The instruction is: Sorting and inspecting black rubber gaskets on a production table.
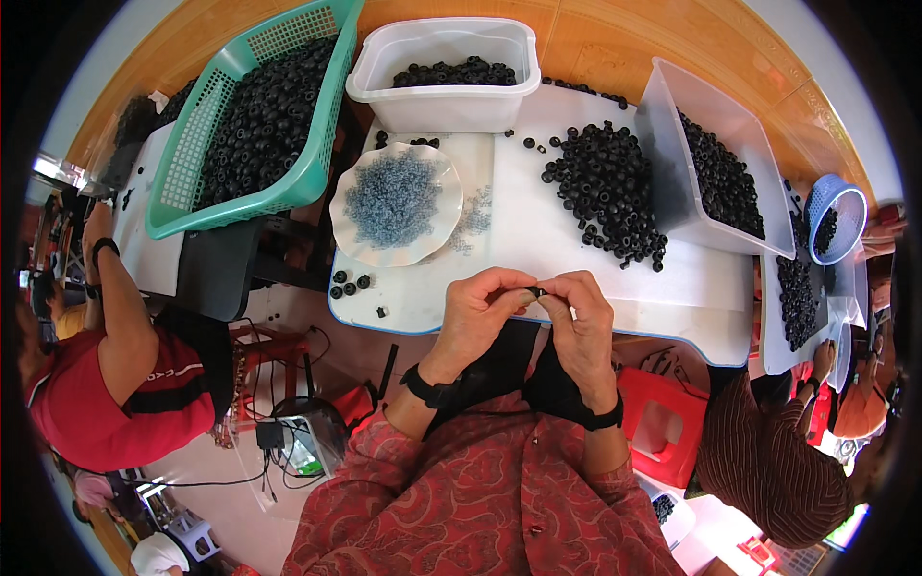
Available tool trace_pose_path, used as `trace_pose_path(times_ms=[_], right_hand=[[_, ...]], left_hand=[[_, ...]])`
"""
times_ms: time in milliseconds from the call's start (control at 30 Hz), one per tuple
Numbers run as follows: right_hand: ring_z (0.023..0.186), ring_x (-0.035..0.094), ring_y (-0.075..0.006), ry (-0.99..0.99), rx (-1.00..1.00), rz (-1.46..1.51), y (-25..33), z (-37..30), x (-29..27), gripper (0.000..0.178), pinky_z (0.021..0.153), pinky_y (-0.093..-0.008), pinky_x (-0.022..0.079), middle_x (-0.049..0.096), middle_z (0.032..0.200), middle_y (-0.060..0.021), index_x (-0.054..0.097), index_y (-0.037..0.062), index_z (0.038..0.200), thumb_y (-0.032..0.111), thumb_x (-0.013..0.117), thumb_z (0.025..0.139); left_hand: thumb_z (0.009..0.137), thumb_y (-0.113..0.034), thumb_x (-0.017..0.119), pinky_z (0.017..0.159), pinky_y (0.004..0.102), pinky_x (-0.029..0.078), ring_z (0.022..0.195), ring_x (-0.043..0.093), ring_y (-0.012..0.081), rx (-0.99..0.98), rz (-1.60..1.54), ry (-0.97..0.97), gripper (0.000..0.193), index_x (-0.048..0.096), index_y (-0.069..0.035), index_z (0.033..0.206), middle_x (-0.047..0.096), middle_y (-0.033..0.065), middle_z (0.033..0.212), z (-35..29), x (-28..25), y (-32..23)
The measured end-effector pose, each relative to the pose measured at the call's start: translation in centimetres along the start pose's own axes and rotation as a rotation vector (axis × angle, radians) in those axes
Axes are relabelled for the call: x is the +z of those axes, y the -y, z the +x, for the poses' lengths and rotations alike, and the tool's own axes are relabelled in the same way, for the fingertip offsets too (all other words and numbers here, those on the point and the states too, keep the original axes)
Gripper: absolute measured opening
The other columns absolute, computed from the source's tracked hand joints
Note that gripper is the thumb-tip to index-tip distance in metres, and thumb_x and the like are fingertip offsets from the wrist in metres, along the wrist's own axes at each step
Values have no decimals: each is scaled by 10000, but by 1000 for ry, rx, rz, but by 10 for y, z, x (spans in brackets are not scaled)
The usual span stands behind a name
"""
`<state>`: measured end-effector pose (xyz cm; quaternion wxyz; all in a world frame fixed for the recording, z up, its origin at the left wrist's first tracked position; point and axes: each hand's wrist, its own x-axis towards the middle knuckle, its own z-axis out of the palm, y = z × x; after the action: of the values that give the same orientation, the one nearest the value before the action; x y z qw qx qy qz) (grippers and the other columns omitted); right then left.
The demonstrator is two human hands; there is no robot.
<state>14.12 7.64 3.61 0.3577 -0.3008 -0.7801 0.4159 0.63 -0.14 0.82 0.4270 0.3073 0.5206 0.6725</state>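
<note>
My left hand [488, 312] and my right hand [578, 322] meet above the table's near edge. Between their fingertips is a small black round part [536, 291], pinched from both sides; its finer shape is mostly hidden by the fingers. Left of my hands, several loose black parts [351, 282] lie on the table. Beyond them a white scalloped plate [343, 230] holds a heap of small clear bluish rings [392, 200], some of them spilled beside it. A pile of black ring-like parts [605, 187] lies at the far right of my hands.
On the white table [538, 230] stand a white tub [442, 115] and a clear bin [677, 206], both with black parts. A green basket [173, 202] full of them is at the left. People sit on both sides: a red shirt [125, 394], a striped brown top [768, 461].
</note>
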Motion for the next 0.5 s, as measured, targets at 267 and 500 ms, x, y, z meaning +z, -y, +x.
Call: trace_pose_path(times_ms=[267, 500], right_hand=[[755, 629, -219, -79, -44, -33, -12, 1, 0, 153, 639, -293, 492, 619, 908, -111, 669, -2, 986, -60, 674, 845], [737, 646, -208, 8, 20, 8, -17, 0, 6, 145, 641, -294, 498, 657, 889, -111, 677, 2, 976, -49, 682, 841]], left_hand=[[919, 26, 625, 684, 224, 556, 726, 654, 97, -58, -72, 13, 122, 688, 47, 1021, 709, 62, 855, 10, 7, 5], [899, 23, 655, 649, 220, 546, 722, 646, 82, -53, 88, -2, 104, 702, 29, 993, 708, 51, 861, 7, -7, 6]])
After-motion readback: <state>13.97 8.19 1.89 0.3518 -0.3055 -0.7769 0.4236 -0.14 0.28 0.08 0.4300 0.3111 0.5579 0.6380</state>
